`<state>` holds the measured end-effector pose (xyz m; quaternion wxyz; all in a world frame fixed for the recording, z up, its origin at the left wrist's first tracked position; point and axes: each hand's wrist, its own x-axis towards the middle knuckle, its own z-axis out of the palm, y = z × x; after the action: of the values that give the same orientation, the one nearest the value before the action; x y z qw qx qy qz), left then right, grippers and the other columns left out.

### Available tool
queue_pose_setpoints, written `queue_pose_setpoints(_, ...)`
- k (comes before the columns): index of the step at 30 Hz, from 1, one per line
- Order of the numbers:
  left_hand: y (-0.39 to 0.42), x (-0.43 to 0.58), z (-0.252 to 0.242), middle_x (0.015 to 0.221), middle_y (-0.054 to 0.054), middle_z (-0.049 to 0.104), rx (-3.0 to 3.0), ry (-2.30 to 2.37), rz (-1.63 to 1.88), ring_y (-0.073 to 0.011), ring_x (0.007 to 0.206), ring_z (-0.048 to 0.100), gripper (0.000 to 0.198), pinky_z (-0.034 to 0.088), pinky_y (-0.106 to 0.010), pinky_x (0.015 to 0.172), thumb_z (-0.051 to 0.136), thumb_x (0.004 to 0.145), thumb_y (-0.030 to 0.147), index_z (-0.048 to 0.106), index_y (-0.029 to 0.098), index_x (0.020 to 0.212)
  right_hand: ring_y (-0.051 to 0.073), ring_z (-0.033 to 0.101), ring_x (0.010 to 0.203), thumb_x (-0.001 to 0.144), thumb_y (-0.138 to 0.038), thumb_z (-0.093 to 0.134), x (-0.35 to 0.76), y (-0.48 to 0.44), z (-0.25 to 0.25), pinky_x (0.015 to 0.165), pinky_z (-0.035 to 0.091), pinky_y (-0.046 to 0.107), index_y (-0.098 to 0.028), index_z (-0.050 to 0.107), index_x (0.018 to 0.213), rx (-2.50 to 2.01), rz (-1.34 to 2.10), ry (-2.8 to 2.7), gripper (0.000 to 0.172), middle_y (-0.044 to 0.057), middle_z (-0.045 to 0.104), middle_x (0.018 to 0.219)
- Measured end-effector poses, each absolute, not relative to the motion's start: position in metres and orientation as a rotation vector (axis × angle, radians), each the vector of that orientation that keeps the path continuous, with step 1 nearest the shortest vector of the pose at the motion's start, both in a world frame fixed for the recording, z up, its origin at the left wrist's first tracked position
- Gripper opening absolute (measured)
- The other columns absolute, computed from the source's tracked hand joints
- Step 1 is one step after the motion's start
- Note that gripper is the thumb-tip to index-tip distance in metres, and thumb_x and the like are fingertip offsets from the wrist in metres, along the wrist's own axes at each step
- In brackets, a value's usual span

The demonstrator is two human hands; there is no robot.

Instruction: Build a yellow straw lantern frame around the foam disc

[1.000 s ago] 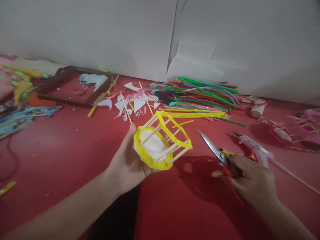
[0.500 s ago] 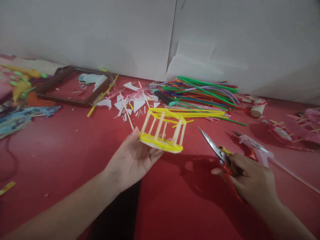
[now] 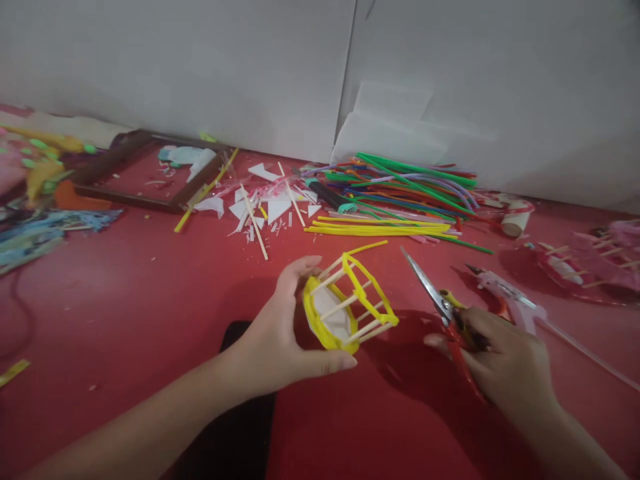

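My left hand [image 3: 290,333] grips a small cage-like frame [image 3: 345,303] by its base, thumb below and fingers behind. The frame has a white disc base edged in yellow pipe cleaner, several pale wooden sticks, and a yellow ring at the far end; it lies tilted with the ring toward the right. In my right hand [image 3: 505,360] are red-handled scissors [image 3: 433,293], their blades nearly together and pointing up-left, apart from the frame. A short yellow pipe cleaner [image 3: 369,247] shows just beyond the ring; whether it is attached, I cannot tell.
Behind lie yellow pipe cleaners [image 3: 380,228], a multicoloured bundle [image 3: 410,180], paper scraps [image 3: 277,210] and loose sticks [image 3: 255,223]. A pink glue gun [image 3: 515,297] sits beside my right hand. Further right is a pink stick structure [image 3: 600,253]; a brown frame [image 3: 130,199] stands left. A black object [image 3: 235,413] lies near me.
My left hand has turned the cage-like frame from upright onto its side, lowering it slightly toward me, so its base interior shows. The right hand and scissors have barely moved.
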<state>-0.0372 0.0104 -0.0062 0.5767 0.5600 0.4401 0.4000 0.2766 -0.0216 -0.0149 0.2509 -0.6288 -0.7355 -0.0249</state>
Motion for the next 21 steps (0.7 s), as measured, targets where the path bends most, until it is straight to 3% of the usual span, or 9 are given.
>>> queue_pose_setpoints(4, 0.01, -0.034, -0.006, 0.149, -0.016, 0.052, 1.415, 1.131, 0.866, -0.0423, 0.141, 0.05, 0.101, 0.034, -0.06, 0.123, 0.097, 0.063, 0.035, 0.044, 0.026, 0.148, 0.012, 0.044, 0.045, 0.088, -0.083, 0.051, 0.281, -0.019, -0.013, 0.047, 0.031, 0.028, -0.023, 0.058, 0.067, -1.696, -0.103, -2.038, 0.064, -0.002, 0.05, 0.053)
queue_pose_setpoints(9, 0.01, -0.033, -0.013, 0.161, -0.024, 0.038, 1.582, 1.239, 0.868, -0.0465, 0.153, 0.033, 0.108, 0.019, -0.066, 0.127, 0.093, 0.068, 0.044, 0.032, 0.02, 0.154, 0.011, 0.044, 0.044, 0.091, -0.071, 0.061, 0.284, -0.016, -0.011, 0.045, 0.032, 0.026, -0.023, 0.055, 0.065, -1.602, -0.065, -2.111, 0.055, -0.004, 0.048, 0.051)
queue_pose_setpoints(14, 0.01, -0.034, -0.015, 0.162, -0.027, 0.035, 1.63, 1.212, 0.881, -0.0469, 0.154, 0.032, 0.11, 0.021, -0.067, 0.126, 0.093, 0.068, 0.045, 0.029, 0.019, 0.154, 0.013, 0.046, 0.047, 0.097, -0.068, 0.052, 0.281, -0.018, -0.016, 0.048, 0.032, 0.028, -0.023, 0.054, 0.068, -1.702, -0.081, -2.055, 0.054, -0.002, 0.05, 0.053)
queue_pose_setpoints(21, 0.011, -0.033, -0.011, 0.148, -0.019, 0.053, 1.367, 1.12, 1.063, -0.0426, 0.149, 0.044, 0.104, 0.027, -0.061, 0.127, 0.098, 0.059, 0.017, 0.043, 0.023, 0.147, 0.015, 0.048, 0.046, 0.094, -0.07, 0.055, 0.283, -0.017, -0.021, 0.048, 0.033, 0.029, -0.023, 0.057, 0.067, -1.689, -0.075, -2.052, 0.054, -0.002, 0.051, 0.051)
